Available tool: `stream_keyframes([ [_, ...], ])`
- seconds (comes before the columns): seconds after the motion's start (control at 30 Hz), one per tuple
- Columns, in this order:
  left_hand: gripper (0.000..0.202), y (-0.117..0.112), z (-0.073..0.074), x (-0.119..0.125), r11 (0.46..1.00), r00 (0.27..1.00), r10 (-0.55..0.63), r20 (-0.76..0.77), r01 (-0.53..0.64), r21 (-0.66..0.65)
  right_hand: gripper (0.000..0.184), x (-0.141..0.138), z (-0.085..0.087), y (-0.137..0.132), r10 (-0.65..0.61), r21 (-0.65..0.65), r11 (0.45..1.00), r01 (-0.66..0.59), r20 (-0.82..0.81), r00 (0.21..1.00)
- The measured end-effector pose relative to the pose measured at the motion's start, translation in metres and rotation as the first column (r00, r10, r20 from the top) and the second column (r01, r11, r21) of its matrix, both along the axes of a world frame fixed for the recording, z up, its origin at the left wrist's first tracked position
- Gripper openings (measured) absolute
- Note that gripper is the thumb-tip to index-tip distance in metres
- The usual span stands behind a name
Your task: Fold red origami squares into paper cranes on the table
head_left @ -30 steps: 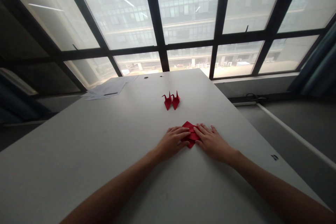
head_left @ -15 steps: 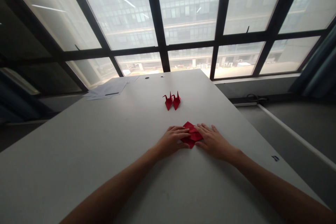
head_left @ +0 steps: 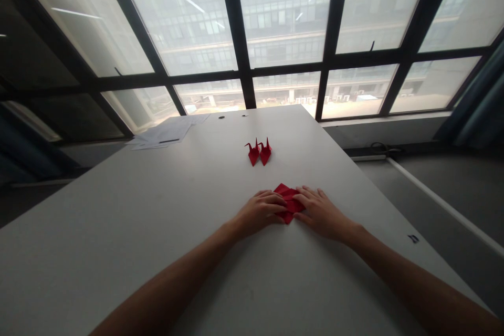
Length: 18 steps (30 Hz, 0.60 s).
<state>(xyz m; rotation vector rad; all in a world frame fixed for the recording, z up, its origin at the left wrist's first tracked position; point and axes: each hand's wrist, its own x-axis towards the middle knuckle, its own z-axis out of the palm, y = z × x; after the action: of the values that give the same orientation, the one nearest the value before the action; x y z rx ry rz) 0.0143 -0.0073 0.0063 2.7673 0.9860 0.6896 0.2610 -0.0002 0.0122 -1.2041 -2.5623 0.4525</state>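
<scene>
Between my hands a folded sheet of red origami paper (head_left: 289, 201) lies on the white table, its far and near corners showing. My left hand (head_left: 263, 209) covers its left side, the fingers laid over the paper and the thumb near the front corner. At the right side, my right hand (head_left: 317, 212) holds the edge between its fingertips and thumb, with the outer fingers slightly apart. The paper under the fingers is hidden. Beyond them stand two red paper cranes, a left crane (head_left: 253, 154) and a right crane (head_left: 265, 154), side by side.
The white table (head_left: 169, 199) stretches toward tall framed windows. Loose papers (head_left: 161, 134) with a dark pen-like item lie at its far left. A small dark mark (head_left: 413, 239) is near the right edge. A white pole (head_left: 437, 199) runs beyond that edge.
My fingers have shifted slightly on the red origami paper, and a little more of its middle shows. The paper cranes have stayed in place.
</scene>
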Motion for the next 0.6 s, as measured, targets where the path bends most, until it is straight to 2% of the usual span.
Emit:
stream_keyframes([
  [0.27, 0.015, 0.0, 0.002, 0.001, 0.998, 0.997, -0.049, 0.066, 0.051, -0.026, 0.045, 0.0, -0.005, 0.002, 0.007, 0.033, 0.999, -0.007, 0.014, 1.0],
  [0.37, 0.013, -0.003, 0.003, 0.003, 0.997, 0.995, -0.031, 0.1, 0.038, -0.062, 0.048, 0.001, -0.007, 0.003, 0.011, 0.049, 0.999, -0.012, 0.011, 1.0],
  [0.43, 0.014, -0.004, 0.003, 0.004, 0.995, 0.988, 0.037, 0.149, -0.022, -0.099, 0.053, 0.002, -0.007, 0.003, 0.011, 0.079, 0.997, -0.01, -0.009, 1.0],
  [0.5, 0.015, -0.005, 0.003, 0.006, 0.98, 0.963, 0.155, 0.219, -0.122, -0.157, 0.051, 0.001, -0.004, 0.003, 0.007, 0.121, 0.993, -0.001, -0.046, 0.999],
  [0.6, 0.021, -0.007, 0.004, 0.007, 0.937, 0.896, 0.301, 0.326, -0.216, -0.274, 0.025, -0.001, 0.004, 0.004, -0.005, 0.168, 0.985, 0.027, -0.13, 0.991],
])
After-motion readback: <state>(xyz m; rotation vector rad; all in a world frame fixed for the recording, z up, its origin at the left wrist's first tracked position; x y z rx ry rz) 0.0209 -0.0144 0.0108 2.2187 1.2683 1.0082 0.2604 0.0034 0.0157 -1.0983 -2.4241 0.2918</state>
